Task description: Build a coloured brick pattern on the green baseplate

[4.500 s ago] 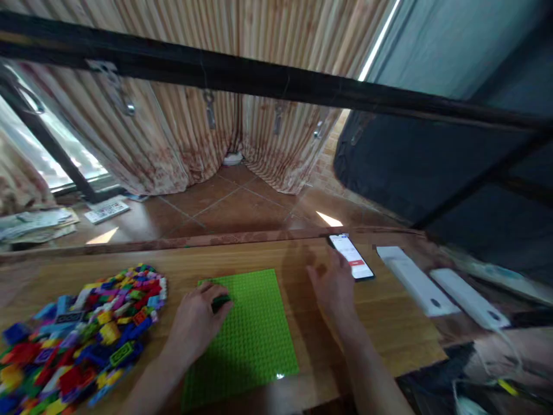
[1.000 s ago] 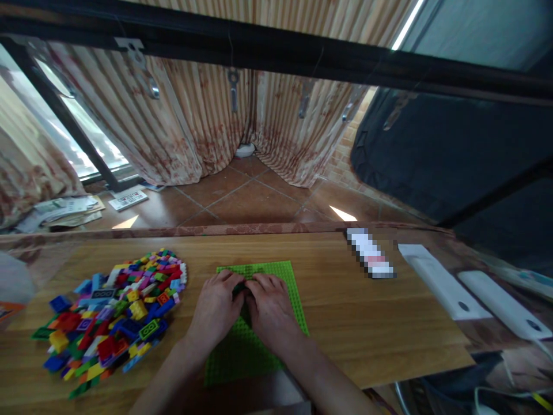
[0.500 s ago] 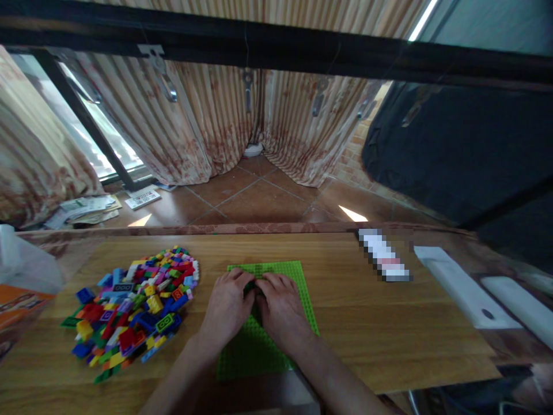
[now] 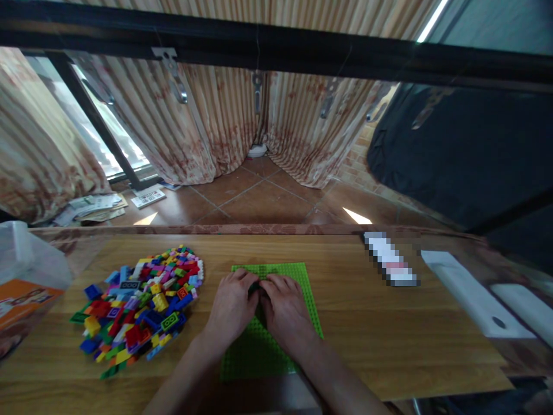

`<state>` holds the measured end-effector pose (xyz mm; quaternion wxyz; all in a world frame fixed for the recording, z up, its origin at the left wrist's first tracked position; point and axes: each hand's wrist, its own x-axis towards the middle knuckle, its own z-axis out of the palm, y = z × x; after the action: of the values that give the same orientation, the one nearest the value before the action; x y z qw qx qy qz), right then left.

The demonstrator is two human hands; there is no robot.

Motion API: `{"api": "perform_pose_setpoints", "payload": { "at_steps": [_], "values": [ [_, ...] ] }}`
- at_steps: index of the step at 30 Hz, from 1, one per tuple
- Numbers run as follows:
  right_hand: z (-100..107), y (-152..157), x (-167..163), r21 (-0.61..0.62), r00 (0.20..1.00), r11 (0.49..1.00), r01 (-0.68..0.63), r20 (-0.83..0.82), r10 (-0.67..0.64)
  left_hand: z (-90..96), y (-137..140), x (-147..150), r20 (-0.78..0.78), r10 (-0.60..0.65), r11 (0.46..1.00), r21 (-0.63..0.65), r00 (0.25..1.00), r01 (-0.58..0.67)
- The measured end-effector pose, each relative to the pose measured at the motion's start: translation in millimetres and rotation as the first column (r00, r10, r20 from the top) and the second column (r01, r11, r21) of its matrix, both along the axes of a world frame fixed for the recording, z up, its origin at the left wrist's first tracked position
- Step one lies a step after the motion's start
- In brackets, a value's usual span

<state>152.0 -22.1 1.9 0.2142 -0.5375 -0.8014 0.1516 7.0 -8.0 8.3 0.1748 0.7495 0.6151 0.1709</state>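
My left hand and my right hand meet above a green studded baseplate. Fingers of both hands are curled together around a small dark piece, mostly hidden by them; its kind cannot be made out. The baseplate lies flat on the wooden table, its lower part shaded by my forearms. To the left of my left hand spreads a heap of colourful toy building bricks of several sizes.
A clear plastic tub with an orange label stands at the left edge. On the table, a pixelated phone-like item lies at the right. Beyond it is a long white object. A dark bar crosses the upper view.
The whole view has shifted slightly, so things appear a little further right. Both hands stay together over the baseplate, with their grip looking much the same.
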Motion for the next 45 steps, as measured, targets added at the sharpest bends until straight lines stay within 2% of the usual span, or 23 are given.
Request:
{"api": "perform_pose_setpoints", "payload": {
  "at_steps": [14, 23, 28, 32, 38, 45],
  "values": [
    [0.0, 1.0, 2.9, -0.025, 0.999, 0.999, -0.022, 0.022, 0.023, 2.5, -3.0, -0.8, 0.035, 0.015, 1.000, -0.018, 0.999, -0.014],
    [3.4, 4.9, 4.7, -0.076, 0.999, 0.997, -0.016, 0.043, 0.020, -4.9, -3.4, -4.8, 0.116, 0.055, 0.997, -0.056, 0.992, -0.049],
    [5.7, 6.5, 5.0, -0.085, 0.999, 0.996, -0.017, 0.049, 0.021, -6.7, -3.5, -5.3, 0.115, 0.031, 0.999, -0.025, 0.993, -0.028],
    [4.5, 6.1, 5.4, -0.052, 0.999, 0.999, -0.010, 0.030, 0.012, -4.9, -5.0, -4.6, 0.113, 0.008, 1.000, 0.005, 0.994, -0.008],
    [-3.7, 9.1, 8.2, 0.062, 0.999, 0.998, 0.032, -0.020, -0.031, 0.4, -7.0, -2.3, 0.163, -0.011, 0.999, 0.042, 0.987, 0.004],
    [-6.3, 13.5, 9.8, 0.111, 0.997, 0.994, -0.003, -0.072, 0.011, 4.3, -11.2, -0.9, 0.191, -0.060, 0.995, 0.087, 0.980, 0.045]
  ]
}}
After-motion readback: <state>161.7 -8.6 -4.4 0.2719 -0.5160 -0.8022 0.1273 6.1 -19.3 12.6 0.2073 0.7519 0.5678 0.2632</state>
